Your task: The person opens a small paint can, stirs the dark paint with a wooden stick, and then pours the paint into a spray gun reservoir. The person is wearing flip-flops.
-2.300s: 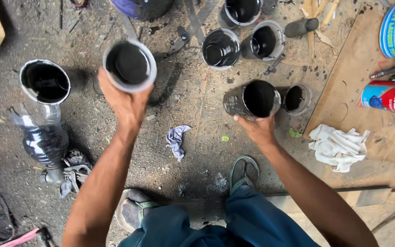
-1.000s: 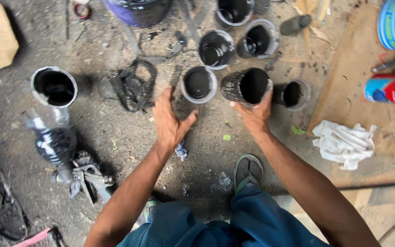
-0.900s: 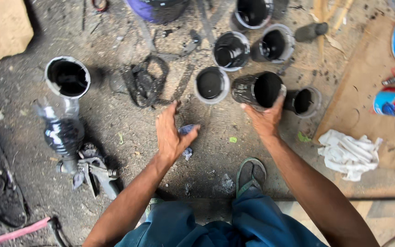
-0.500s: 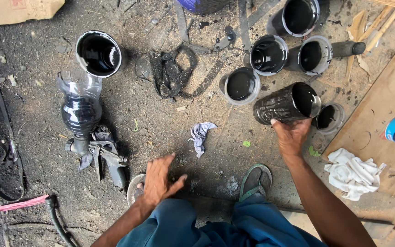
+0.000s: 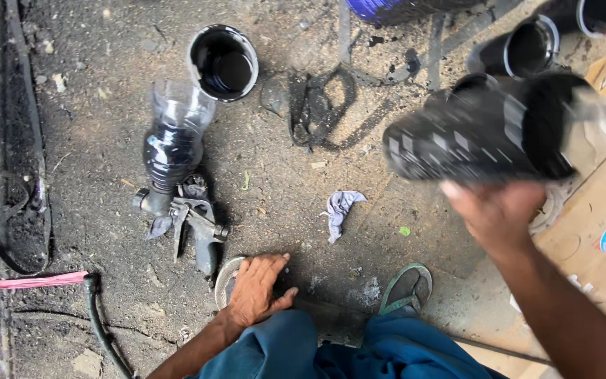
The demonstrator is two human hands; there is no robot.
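The left hand point(image 5: 257, 289) rests spread on a sandal point(image 5: 231, 281). The right hand point(image 5: 494, 214), fingers curled, grips a black can point(image 5: 489, 137) from below, tipped sideways, mouth pointing right, above the gritty ground point(image 5: 106, 119). A spray gun point(image 5: 177, 168) lies beyond.

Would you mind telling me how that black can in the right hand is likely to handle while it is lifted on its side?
The black can, cupped from below by the right hand, probably feels slick, being coated in black paint. Lying on its side, it could roll off the palm. Its open mouth might spill any paint left inside.
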